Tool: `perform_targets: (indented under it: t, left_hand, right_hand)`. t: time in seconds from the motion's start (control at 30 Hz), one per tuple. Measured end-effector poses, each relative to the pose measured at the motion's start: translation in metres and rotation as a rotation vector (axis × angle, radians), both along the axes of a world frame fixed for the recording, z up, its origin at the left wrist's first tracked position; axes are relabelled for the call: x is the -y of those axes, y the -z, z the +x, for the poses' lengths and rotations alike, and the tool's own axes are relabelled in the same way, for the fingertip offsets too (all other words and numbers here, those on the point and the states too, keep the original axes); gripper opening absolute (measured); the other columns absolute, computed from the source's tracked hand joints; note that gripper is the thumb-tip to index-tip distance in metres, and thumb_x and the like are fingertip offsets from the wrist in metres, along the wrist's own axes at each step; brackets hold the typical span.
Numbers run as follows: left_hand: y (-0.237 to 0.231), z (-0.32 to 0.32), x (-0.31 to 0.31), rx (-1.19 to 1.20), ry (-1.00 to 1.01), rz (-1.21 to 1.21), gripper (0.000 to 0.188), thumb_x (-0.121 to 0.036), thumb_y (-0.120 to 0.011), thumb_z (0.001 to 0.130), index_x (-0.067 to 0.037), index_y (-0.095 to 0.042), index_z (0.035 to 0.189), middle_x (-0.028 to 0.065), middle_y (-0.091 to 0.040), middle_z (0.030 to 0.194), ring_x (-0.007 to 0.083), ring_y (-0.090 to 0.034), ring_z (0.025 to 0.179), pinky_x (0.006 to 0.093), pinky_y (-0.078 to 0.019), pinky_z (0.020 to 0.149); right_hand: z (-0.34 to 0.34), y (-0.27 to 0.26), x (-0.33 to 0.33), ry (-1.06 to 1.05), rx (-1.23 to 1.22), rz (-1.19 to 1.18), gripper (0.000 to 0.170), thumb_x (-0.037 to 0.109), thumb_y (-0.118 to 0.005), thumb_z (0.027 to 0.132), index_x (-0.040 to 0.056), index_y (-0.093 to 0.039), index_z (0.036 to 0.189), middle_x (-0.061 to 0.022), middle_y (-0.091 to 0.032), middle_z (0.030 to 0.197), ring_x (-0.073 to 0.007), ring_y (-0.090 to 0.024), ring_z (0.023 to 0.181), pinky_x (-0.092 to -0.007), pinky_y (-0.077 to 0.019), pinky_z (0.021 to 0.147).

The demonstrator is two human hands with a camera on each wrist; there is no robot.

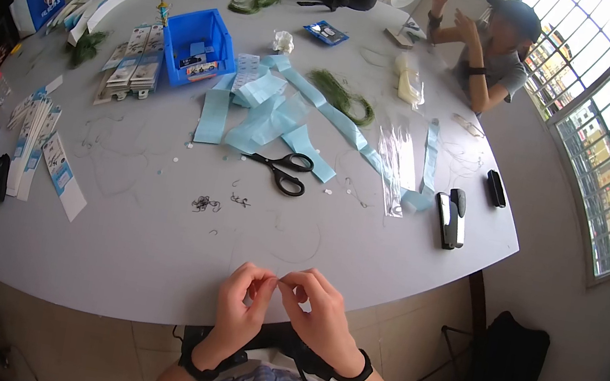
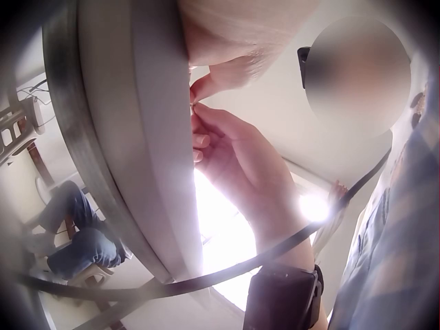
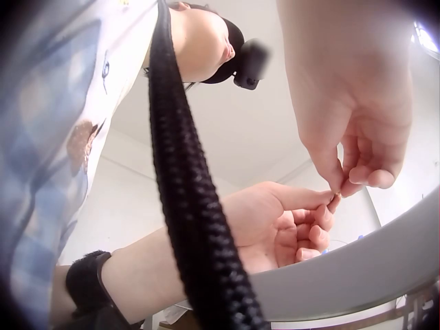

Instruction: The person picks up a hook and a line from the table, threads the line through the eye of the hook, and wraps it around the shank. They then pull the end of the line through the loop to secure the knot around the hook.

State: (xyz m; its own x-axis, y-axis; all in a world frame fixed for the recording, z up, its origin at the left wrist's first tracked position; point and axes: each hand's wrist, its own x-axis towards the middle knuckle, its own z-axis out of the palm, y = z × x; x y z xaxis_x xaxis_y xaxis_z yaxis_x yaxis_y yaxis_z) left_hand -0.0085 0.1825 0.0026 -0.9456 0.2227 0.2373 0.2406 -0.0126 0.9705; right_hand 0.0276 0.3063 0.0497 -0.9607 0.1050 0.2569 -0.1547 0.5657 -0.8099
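Note:
At the near table edge, the left hand (image 1: 242,304) and right hand (image 1: 316,309) meet fingertip to fingertip. Thumb and forefinger of each pinch a tiny dark piece (image 1: 280,281), mostly hidden by the fingertips; I cannot tell its kind. The right wrist view has the left hand (image 3: 278,230) palm up, its other fingers curled, while the right hand (image 3: 361,130) comes from above. Beyond them on the table lie a small pile of dark hooks (image 1: 205,204) and a few more hooks (image 1: 240,200). Black-handled scissors (image 1: 288,183) rest farther back.
Pale blue strips (image 1: 260,123) spread across mid-table beside a blue bin (image 1: 200,46). A stapler (image 1: 450,220) and clear plastic bags (image 1: 396,169) lie right. Printed cards (image 1: 64,175) are at left. Green line coils (image 1: 342,97) lie farther back; another person (image 1: 495,49) sits far right.

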Motion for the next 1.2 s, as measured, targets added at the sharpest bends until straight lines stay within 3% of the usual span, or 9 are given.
perform_targets:
  t: [0.43,0.5,0.83,0.9,1.2]
  left_hand:
    - [-0.0013,0.0012,0.0027,0.044,0.011,-0.017,0.01,-0.008,-0.055,0.086,0.001,-0.053,0.081,0.0053,-0.047,0.066,0.0116,-0.043,0.056,0.0233,-0.0354,0.051]
    - [-0.0026,0.0013,0.0024,0.043,0.011,-0.015,0.011,-0.008,-0.055,0.086,0.001,-0.053,0.081,0.0053,-0.047,0.066,0.0116,-0.043,0.056,0.0234,-0.0353,0.051]
    - [-0.004,0.0015,0.0033,0.035,0.023,-0.024,0.012,-0.009,-0.054,0.087,0.0,-0.053,0.081,0.005,-0.047,0.067,0.0109,-0.043,0.056,0.0228,-0.0353,0.051]
    - [-0.0041,0.0025,0.0037,0.04,0.026,-0.027,0.012,-0.009,-0.054,0.087,0.0,-0.053,0.08,0.0049,-0.047,0.067,0.0107,-0.043,0.056,0.0227,-0.0352,0.052]
    - [0.0037,0.003,0.0012,0.083,0.032,0.033,0.011,-0.009,-0.055,0.087,0.0,-0.053,0.081,0.0028,-0.049,0.068,0.0097,-0.042,0.059,0.0219,-0.0357,0.054]
  right_hand:
    - [-0.0013,0.0019,0.0019,-0.009,-0.016,0.027,0.012,0.001,-0.062,0.076,0.0029,-0.056,0.087,-0.0065,-0.056,0.077,-0.0188,-0.054,0.061,-0.0276,-0.045,0.053]
    - [-0.0016,0.0001,0.0029,0.014,-0.011,0.012,0.013,-0.003,-0.063,0.074,0.0011,-0.057,0.085,-0.0061,-0.055,0.075,-0.0146,-0.052,0.06,-0.024,-0.044,0.056]
    - [-0.0013,0.0013,0.0033,0.023,-0.013,-0.004,0.014,-0.004,-0.062,0.072,0.0013,-0.057,0.084,-0.0055,-0.055,0.075,-0.0137,-0.051,0.059,-0.0236,-0.0435,0.054]
    - [-0.0008,0.0019,0.0033,0.016,-0.027,0.008,0.014,0.0,-0.063,0.073,0.0027,-0.056,0.085,-0.0065,-0.055,0.074,-0.018,-0.054,0.06,-0.0269,-0.0453,0.053]
    - [-0.0001,0.0024,-0.0004,-0.006,-0.04,-0.006,0.014,0.001,-0.061,0.075,0.0025,-0.056,0.088,-0.0061,-0.055,0.076,-0.0184,-0.054,0.06,-0.0271,-0.0452,0.052]
